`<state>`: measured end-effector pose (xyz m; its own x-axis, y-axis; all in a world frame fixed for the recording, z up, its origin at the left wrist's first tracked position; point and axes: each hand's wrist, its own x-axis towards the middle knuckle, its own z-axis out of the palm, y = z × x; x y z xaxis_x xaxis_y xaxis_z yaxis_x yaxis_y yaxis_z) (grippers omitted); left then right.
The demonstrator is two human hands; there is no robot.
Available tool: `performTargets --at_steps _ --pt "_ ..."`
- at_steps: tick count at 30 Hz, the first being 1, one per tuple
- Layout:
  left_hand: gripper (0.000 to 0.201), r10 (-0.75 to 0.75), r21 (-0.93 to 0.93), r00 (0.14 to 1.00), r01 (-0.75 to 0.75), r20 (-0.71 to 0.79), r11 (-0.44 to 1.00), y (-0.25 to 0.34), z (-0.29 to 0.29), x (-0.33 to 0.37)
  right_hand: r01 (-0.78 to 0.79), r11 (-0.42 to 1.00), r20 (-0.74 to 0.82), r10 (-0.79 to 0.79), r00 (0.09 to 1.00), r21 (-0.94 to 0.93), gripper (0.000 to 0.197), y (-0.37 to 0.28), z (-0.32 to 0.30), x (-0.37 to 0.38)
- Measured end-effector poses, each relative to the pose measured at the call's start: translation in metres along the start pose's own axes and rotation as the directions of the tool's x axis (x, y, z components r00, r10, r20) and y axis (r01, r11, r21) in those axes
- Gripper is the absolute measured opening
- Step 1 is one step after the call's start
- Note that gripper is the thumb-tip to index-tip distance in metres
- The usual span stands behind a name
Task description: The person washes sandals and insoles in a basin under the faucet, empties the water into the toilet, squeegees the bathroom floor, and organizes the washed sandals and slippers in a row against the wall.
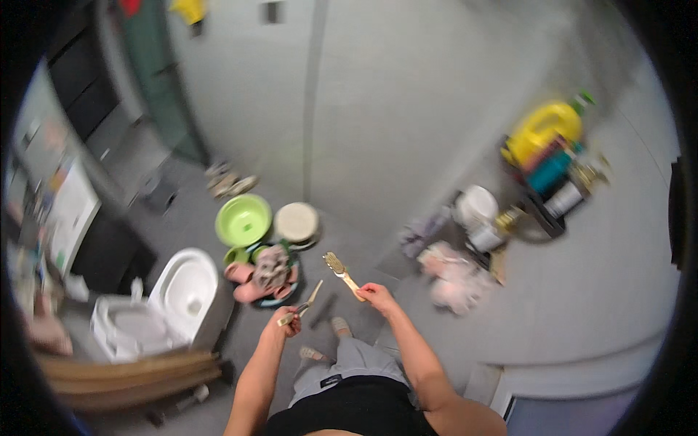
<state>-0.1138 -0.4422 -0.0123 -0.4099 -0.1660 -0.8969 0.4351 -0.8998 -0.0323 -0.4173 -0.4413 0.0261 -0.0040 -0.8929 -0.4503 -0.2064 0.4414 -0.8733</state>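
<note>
Up-left points the brush (339, 269) in right hand (375, 296) — bristles farthest

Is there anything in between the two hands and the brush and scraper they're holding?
No. The right hand already grips the brush by its handle, and the left hand grips the scraper. Nothing visible sits between either hand and its tool.

The toilet (182, 291) stands left of the basins (243, 219), the rack (542, 211) far right.
</note>
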Motion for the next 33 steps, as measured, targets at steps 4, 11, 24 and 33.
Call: performTargets --at_steps 4,11,24,33 --pt "0.029 -0.031 0.227 0.995 0.008 0.097 0.974 0.013 0.079 0.007 0.023 0.947 -0.243 0.059 0.968 0.321 0.014 -0.005 -0.057 -0.061" --pt "0.025 -0.089 0.39 0.993 0.05 0.083 0.919 0.01 0.164 0.037 0.524 0.68 -0.718 0.004 0.696 0.512 0.011 -0.035 -0.106 -0.145" --pt "0.019 0.008 0.313 0.987 -0.059 0.163 0.948 -0.02 0.166 0.028 0.695 0.717 -0.996 -0.084 0.006 -0.057 0.021 -0.077 -0.155 -0.113" --pt "0.025 0.109 0.233 0.943 -0.188 0.313 0.954 -0.05 0.161 0.052 -0.372 0.851 0.172 0.33 0.928 0.372 0.072 -0.051 -0.02 -0.05"
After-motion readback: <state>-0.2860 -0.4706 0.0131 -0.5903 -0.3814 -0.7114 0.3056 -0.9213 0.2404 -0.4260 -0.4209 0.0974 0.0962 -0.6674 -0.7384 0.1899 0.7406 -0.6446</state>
